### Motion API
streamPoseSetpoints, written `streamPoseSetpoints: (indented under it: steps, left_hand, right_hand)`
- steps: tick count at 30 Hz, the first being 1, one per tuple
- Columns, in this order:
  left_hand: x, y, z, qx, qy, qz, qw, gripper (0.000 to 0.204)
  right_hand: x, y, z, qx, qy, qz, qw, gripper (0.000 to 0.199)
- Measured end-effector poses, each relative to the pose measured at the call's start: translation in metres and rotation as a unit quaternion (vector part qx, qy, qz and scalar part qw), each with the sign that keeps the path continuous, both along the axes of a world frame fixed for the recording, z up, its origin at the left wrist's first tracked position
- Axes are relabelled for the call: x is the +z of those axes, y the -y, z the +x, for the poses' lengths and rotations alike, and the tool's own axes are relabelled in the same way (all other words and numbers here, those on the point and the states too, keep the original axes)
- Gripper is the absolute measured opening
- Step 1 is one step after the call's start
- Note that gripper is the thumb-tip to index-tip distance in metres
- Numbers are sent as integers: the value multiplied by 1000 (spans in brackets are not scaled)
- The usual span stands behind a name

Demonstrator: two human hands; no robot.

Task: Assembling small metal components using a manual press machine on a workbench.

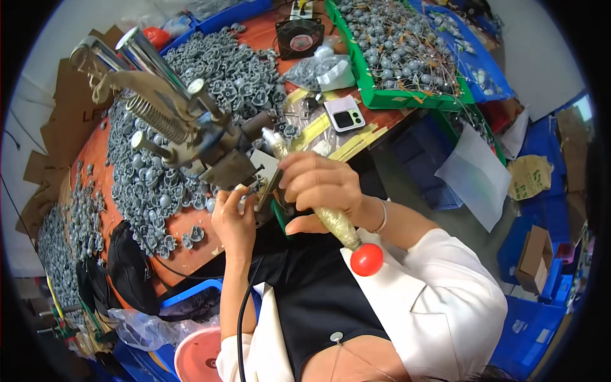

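My right hand (324,184) is wrapped round the lever (337,226) of a hand press. The lever is bound in yellowish tape and ends in a red ball knob (367,259). My left hand (234,219) is raised under the press head (229,170), its fingertips pinched together at the work spot. A small part seems to be between them, but I cannot make it out. The hand press (184,121) has shiny posts and a coil spring (153,118). Around its base spreads a large heap of small grey plastic parts (235,83).
A green tray (382,97) of grey round parts with wires stands at the back right, beside a blue tray (487,76). A phone (344,114), a small fan (299,39) and a plastic bag (321,71) lie on the red table (184,254). A pink stool (197,356) is at lower left.
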State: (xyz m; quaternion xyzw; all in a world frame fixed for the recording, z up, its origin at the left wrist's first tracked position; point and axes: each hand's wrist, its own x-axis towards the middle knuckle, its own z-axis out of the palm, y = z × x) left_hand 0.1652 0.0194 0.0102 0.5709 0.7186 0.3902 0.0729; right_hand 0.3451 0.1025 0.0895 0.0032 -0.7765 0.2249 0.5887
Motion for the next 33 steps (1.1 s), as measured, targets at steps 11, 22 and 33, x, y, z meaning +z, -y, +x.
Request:
streamPoseSetpoints:
  steps: [11,22,33]
  left_hand:
    - [51,18,7,-95,367,-126,917,26]
    - [125,43,-303,278,247,282,885,37]
    - [4,35,-269,190,42,70,978,33]
  right_hand:
    - [-9,-300,138,-531,160,-73,829,16]
    - [-29,-457,194,-608,213,-115,756,35]
    - [12,-460,191,-520,121,-184,825,53]
